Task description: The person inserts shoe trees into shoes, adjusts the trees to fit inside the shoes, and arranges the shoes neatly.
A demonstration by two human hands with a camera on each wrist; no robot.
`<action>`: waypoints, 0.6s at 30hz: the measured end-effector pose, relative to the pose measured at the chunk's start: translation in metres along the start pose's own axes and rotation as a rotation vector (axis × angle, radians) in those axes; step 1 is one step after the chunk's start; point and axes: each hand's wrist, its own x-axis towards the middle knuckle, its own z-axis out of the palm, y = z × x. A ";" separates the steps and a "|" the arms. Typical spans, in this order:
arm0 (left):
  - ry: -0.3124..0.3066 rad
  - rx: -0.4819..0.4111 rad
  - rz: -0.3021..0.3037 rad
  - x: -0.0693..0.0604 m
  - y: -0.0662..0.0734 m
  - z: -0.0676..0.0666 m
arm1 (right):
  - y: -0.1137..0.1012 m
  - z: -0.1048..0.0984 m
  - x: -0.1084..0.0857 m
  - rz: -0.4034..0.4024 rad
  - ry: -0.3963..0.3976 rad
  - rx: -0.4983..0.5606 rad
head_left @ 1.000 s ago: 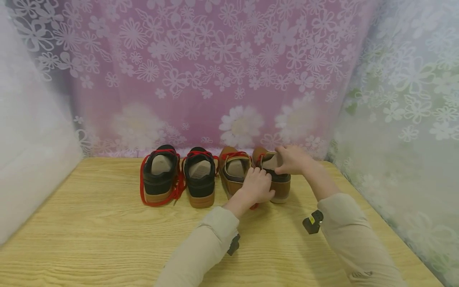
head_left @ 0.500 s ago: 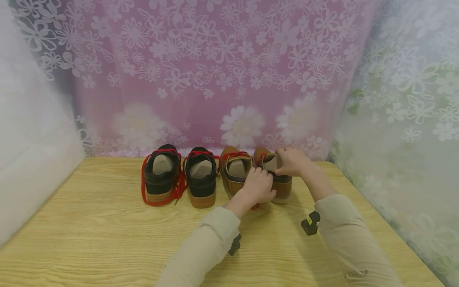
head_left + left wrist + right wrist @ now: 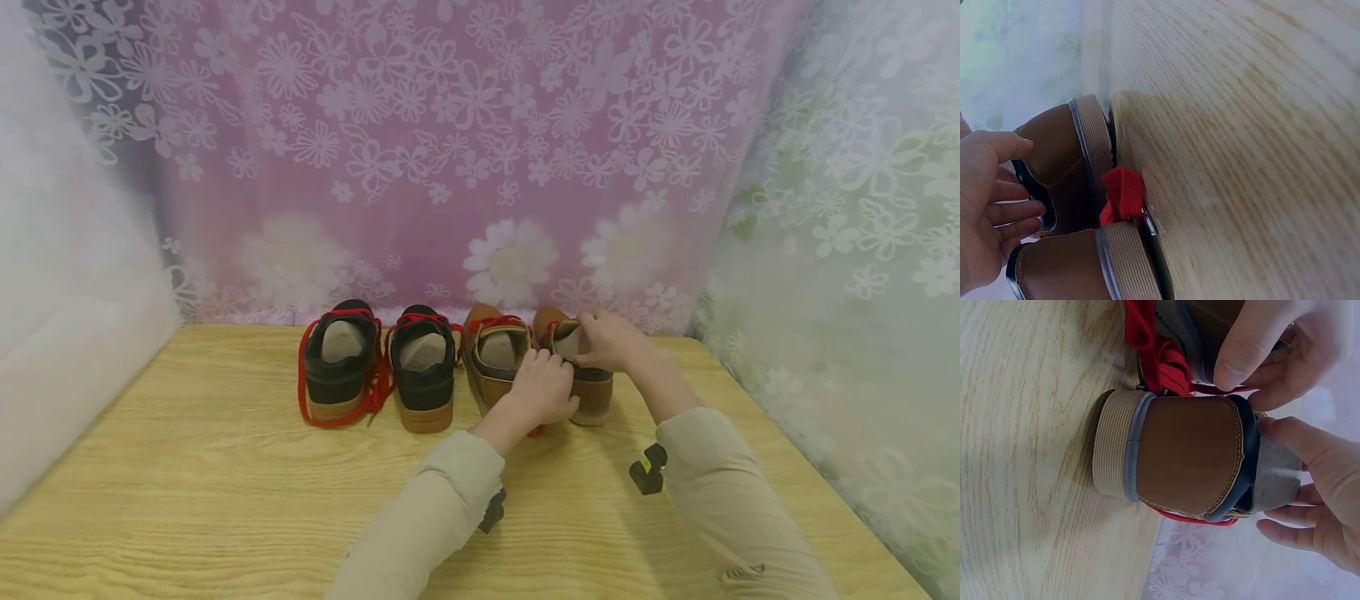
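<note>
Two brown shoes with red laces stand side by side, heels toward me. At the right brown shoe (image 3: 594, 395), my right hand (image 3: 613, 343) is at the opening. In the right wrist view a grey-beige insole (image 3: 1275, 475) rises past the dark collar, between my right thumb and fingers. My left hand (image 3: 538, 388) holds the same shoe at its heel, thumb on the back and fingers at the collar in the left wrist view. The left brown shoe (image 3: 489, 392) is partly hidden behind my left hand. How deep the insole sits inside is hidden.
Two black shoes, one on the left (image 3: 334, 387) and one beside it (image 3: 426, 392), stand in the same row. A loose red lace (image 3: 318, 423) loops around the leftmost. Behind hangs a pink floral curtain (image 3: 450, 158), close to the toes. Red lace (image 3: 1124, 190) lies between the brown shoes.
Both hands keep nearly the same place on the right brown shoe. The whole head view has shifted slightly; the shoes have not visibly moved on the table.
</note>
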 end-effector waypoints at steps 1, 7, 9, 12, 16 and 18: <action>0.001 0.002 -0.001 0.000 0.000 0.000 | 0.000 0.000 0.000 -0.001 -0.001 -0.004; 0.006 -0.001 -0.010 0.001 0.000 0.000 | -0.001 0.003 0.000 0.004 -0.001 -0.011; 0.005 0.002 -0.010 0.001 0.001 0.000 | 0.000 0.005 0.001 0.008 0.006 -0.012; 0.003 0.008 -0.008 0.000 0.001 -0.001 | 0.000 0.009 0.002 0.011 0.024 -0.004; 0.000 0.013 -0.004 0.000 0.001 -0.001 | -0.001 0.011 0.001 0.019 0.048 0.016; 0.001 0.011 -0.006 0.000 0.000 -0.001 | -0.002 0.011 0.000 0.027 0.054 0.031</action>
